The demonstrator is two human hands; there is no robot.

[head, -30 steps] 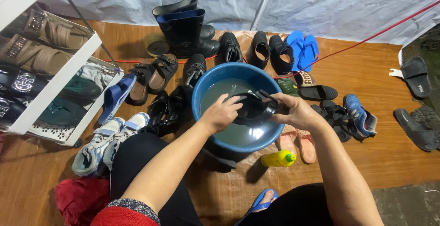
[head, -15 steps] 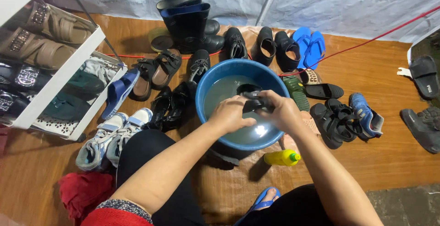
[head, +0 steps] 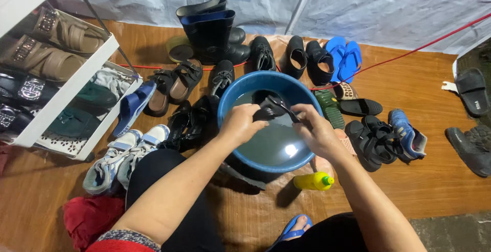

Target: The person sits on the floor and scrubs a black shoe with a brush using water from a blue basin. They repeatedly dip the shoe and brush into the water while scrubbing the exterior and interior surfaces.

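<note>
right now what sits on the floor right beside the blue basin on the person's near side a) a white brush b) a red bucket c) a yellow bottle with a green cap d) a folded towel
c: a yellow bottle with a green cap lies on its side on the mat just below the blue basin, under the right hand that holds a dark shoe over the water.

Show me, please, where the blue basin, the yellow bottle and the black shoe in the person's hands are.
Blue basin (head: 225,104): head view, on its left rim.
Yellow bottle (head: 308,181): head view, on the middle of its body, lying on the floor.
Black shoe (head: 270,107): head view, on its upper, between the two hands over the water.
</note>
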